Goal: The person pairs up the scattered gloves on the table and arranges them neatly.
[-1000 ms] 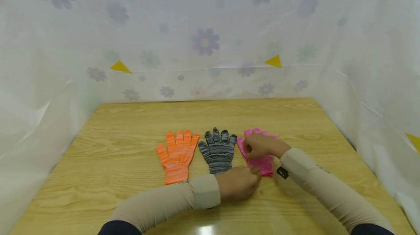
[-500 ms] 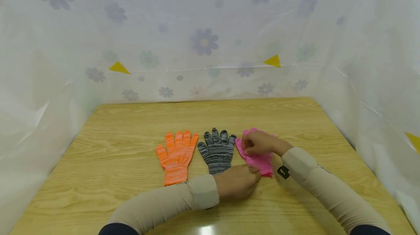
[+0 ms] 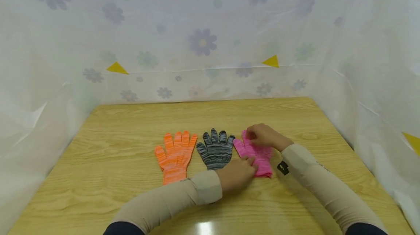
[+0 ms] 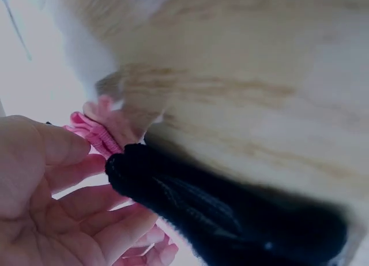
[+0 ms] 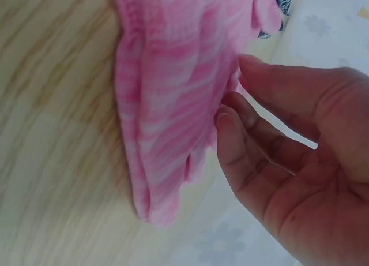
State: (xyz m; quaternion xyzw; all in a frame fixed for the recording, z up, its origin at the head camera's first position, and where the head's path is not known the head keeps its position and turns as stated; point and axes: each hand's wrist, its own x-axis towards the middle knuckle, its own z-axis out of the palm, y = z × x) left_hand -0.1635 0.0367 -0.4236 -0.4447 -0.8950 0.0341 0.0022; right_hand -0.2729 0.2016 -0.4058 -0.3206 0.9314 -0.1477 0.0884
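Observation:
A pink knit glove lies flat, cuff toward me, at the right end of a row. My left hand rests fingertips on the left side of its cuff; in the left wrist view the thumb and fingers are loosely bent beside the pink cuff. My right hand is over the glove's fingers. In the right wrist view its thumb and fingertips touch the glove's edge with a gap between them. A grey-and-black striped glove lies left of the pink one, its cuff partly hidden by my left hand.
An orange glove lies at the row's left end, its cuff edge by my left sleeve. The wooden table is bounded by pale flower-print sheeting. Dark fabric fills the left wrist view's lower right.
My right hand has slid away from me toward the pink glove's fingertips, uncovering more of its palm. My left hand has moved slightly farther up the cuff.

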